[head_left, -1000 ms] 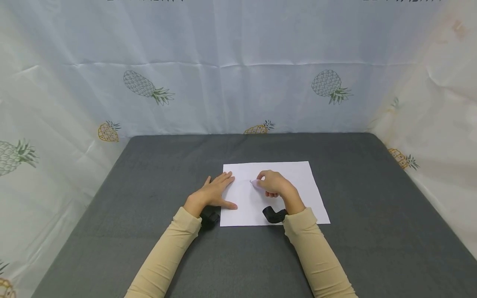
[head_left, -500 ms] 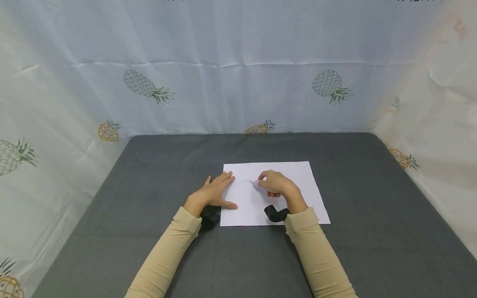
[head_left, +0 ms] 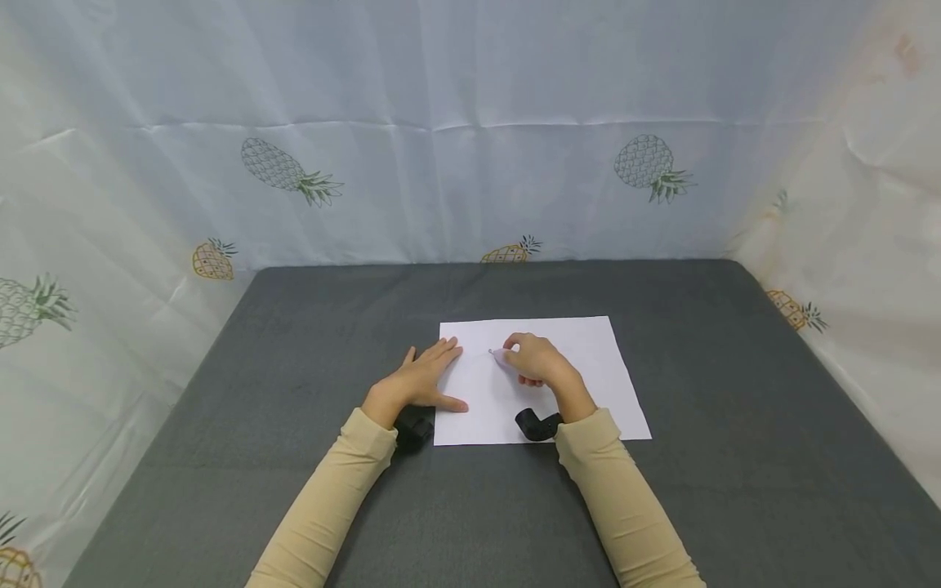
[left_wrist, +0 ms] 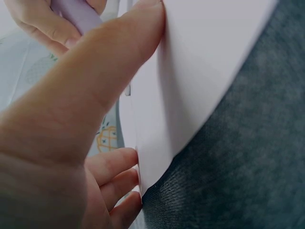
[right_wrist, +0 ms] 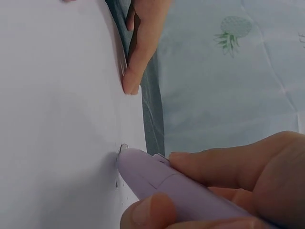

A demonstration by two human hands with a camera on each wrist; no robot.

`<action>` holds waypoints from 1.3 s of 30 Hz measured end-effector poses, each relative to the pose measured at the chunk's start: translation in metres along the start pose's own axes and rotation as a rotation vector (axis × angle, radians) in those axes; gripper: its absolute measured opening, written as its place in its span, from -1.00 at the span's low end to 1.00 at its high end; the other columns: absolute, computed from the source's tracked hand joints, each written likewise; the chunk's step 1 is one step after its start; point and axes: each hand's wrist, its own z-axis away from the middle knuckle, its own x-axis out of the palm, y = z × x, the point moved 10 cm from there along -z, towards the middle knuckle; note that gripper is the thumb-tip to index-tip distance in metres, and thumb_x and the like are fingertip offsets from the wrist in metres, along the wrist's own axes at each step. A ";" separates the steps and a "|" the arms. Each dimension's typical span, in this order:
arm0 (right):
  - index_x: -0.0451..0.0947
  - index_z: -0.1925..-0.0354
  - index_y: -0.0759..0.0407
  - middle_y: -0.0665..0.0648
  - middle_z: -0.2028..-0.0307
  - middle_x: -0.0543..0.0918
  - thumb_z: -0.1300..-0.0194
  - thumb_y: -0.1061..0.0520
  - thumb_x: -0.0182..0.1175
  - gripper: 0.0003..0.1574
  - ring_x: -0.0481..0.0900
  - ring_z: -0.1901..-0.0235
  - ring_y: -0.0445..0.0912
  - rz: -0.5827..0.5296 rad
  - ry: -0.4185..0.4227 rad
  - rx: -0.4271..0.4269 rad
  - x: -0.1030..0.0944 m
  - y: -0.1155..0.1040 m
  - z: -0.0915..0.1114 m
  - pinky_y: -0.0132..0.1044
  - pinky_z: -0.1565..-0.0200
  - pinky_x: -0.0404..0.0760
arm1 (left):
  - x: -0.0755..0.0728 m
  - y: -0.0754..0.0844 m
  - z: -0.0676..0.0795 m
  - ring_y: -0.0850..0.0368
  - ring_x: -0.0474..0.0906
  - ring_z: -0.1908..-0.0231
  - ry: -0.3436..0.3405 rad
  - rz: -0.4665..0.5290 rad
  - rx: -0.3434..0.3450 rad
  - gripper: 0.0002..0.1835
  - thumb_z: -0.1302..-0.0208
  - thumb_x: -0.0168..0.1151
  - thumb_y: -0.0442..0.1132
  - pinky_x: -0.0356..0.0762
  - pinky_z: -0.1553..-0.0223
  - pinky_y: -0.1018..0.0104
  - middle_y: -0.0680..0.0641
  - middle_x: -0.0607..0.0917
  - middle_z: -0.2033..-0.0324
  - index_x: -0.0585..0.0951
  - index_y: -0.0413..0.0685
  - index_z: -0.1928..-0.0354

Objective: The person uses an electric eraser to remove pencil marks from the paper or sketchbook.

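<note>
In the head view a sheet of white paper (head_left: 581, 347) lies on the dark grey tabletop. My left hand (head_left: 419, 381) rests on its left edge with fingers spread; the thumb and fingertips press the paper, also visible in the left wrist view. My right hand (head_left: 542, 361) pinches a lavender pen-shaped tool (right_wrist: 167, 183) between thumb and fingers. It has a thick rounded body, a seam and a small raised part near the forefinger. A small grey loop-like tip (right_wrist: 123, 147) is at the paper's surface; its exact kind cannot be told. Short dark marks (right_wrist: 116, 182) show beside it.
Dark grey cloth (head_left: 309, 327) covers the table around the paper. White curtains with pineapple prints (head_left: 470, 188) hang behind and at both sides. Black wrist-worn devices (head_left: 537, 425) sit under both wrists, the right one above the paper's lower edge.
My right hand first shifts slightly right, then moves a little left and away from me with the lavender tool. My left hand stays in place on the paper.
</note>
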 end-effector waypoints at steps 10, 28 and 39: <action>0.45 -0.16 0.15 0.06 0.71 0.47 -0.42 0.02 0.03 -0.58 0.31 0.73 -0.17 0.036 -0.084 0.032 -0.002 0.005 0.007 -0.41 0.63 0.34 | 0.002 -0.002 -0.002 -0.03 -0.16 -0.57 -0.006 0.001 0.007 0.09 -0.06 0.38 0.20 -0.27 -0.47 -0.35 -0.10 -0.03 -0.55 0.07 -0.10 -0.50; 0.43 -0.21 0.16 0.05 0.74 0.44 -0.44 0.04 0.00 -0.55 0.33 0.74 -0.17 0.016 0.000 0.013 0.001 0.000 0.002 -0.42 0.66 0.34 | 0.001 0.000 -0.001 -0.06 -0.15 -0.56 0.003 -0.014 0.007 0.09 -0.06 0.38 0.19 -0.24 -0.46 -0.37 -0.12 -0.02 -0.55 0.07 -0.13 -0.50; 0.45 -0.16 0.17 0.05 0.73 0.44 -0.41 0.00 0.05 -0.56 0.30 0.75 -0.18 0.005 -0.044 0.015 -0.001 0.004 0.005 -0.43 0.67 0.31 | 0.001 0.001 0.001 -0.04 -0.16 -0.57 0.005 0.002 0.014 0.09 -0.07 0.38 0.19 -0.26 -0.47 -0.36 -0.11 -0.02 -0.55 0.06 -0.12 -0.50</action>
